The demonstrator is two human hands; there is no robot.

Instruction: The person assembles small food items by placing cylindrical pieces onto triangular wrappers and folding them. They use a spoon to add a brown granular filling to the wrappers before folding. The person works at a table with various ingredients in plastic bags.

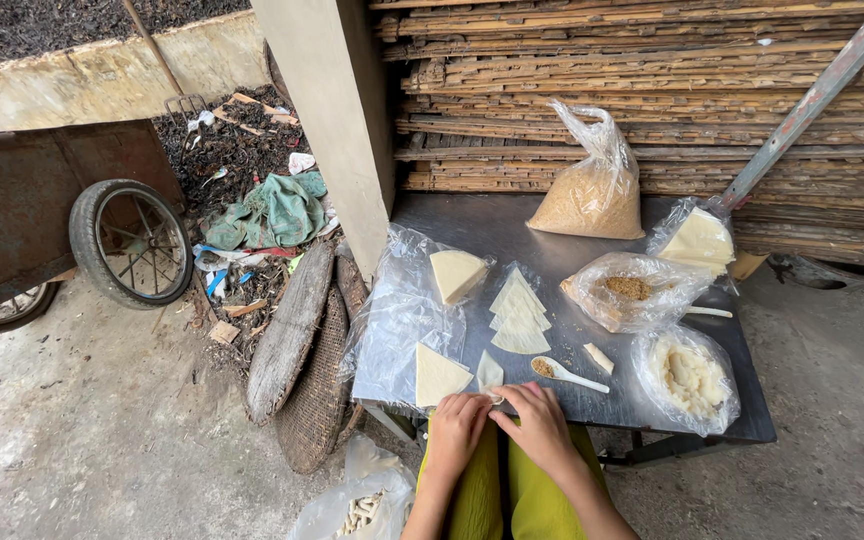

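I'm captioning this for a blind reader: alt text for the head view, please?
Seen from above, a left hand and right hand press together on a small wrapper piece at the near edge of a dark metal table, among triangular wrappers, a filled spoon and plastic bags.

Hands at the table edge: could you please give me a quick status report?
Left hand and right hand together at table edge, pinching a small wrapper. Spoon just beside right hand. Wrapper stack by left hand.
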